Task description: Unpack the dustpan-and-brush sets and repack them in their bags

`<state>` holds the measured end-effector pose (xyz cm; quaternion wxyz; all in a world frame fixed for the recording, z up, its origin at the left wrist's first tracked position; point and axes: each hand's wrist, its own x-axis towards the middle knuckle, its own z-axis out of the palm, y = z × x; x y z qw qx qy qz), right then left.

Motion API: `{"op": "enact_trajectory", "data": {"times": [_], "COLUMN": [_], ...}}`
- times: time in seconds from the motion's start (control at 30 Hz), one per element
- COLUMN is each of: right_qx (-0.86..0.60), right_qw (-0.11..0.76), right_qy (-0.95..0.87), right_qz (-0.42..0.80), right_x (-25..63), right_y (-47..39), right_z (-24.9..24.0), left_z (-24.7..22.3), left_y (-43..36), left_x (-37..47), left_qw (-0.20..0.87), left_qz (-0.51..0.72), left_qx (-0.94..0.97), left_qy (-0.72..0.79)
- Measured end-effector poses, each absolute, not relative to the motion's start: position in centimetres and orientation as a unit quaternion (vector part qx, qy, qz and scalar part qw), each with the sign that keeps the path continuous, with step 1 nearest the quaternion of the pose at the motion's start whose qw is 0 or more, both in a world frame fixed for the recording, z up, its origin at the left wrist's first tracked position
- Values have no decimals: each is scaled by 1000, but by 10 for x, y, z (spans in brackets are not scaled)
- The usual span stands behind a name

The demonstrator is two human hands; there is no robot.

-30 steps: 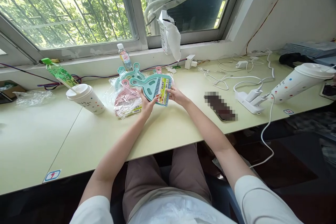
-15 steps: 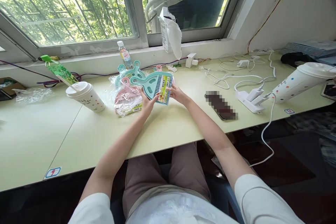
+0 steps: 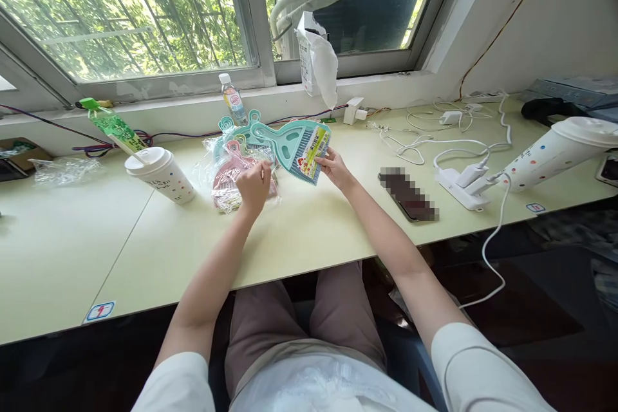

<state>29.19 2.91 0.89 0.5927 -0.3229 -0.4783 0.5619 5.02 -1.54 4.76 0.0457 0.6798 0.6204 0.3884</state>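
A teal dustpan and brush set (image 3: 290,145) with a yellow label is raised over the table, tilted. My right hand (image 3: 335,168) pinches its lower right edge by the label. My left hand (image 3: 255,185) is closed, above a pink dustpan set (image 3: 226,183) in clear plastic; what its fingers hold, if anything, is too small to make out. Behind these lies another teal dustpan (image 3: 236,135), partly covered by the clear wrapping.
Left of the sets stands a white lidded cup (image 3: 161,177) with a straw. A phone (image 3: 408,195) and a white power strip (image 3: 463,190) lie to the right. A bottle (image 3: 233,100) stands behind. A large dotted cup (image 3: 550,154) leans at far right.
My left hand has let go of the teal set and moved left and down over the pink one, its fingers now closed. The teal set has shifted right and turned in my right hand.
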Motion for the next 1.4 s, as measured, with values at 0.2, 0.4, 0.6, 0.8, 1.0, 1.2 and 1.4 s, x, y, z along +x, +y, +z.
{"op": "enact_trajectory", "data": {"times": [0.2,0.4,0.6,0.8,1.0,1.2,1.4], "right_qx": [-344,-332,-340,-344,-351,-355,-360], "right_qw": [588,557,535,543,543,535,566], "right_qy": [-471,-494,-508,-504,-505,-514,-498], "right_qz": [560,580,584,577,572,568,549], "right_x": [293,286,282,282,283,284,291], "right_y": [29,26,21,22,24,26,30], "right_z": [9,7,10,11,9,8,9], "left_z": [57,44,40,38,38,39,34], "left_y": [0,5,7,10,9,3,10], "left_x": [32,31,31,30,31,38,33], "left_qw": [-59,-70,-76,-36,-22,-20,-76], "left_qz": [169,151,149,167,188,226,321], "left_qx": [667,691,693,692,705,727,727], "left_qy": [724,704,701,701,684,649,603]}}
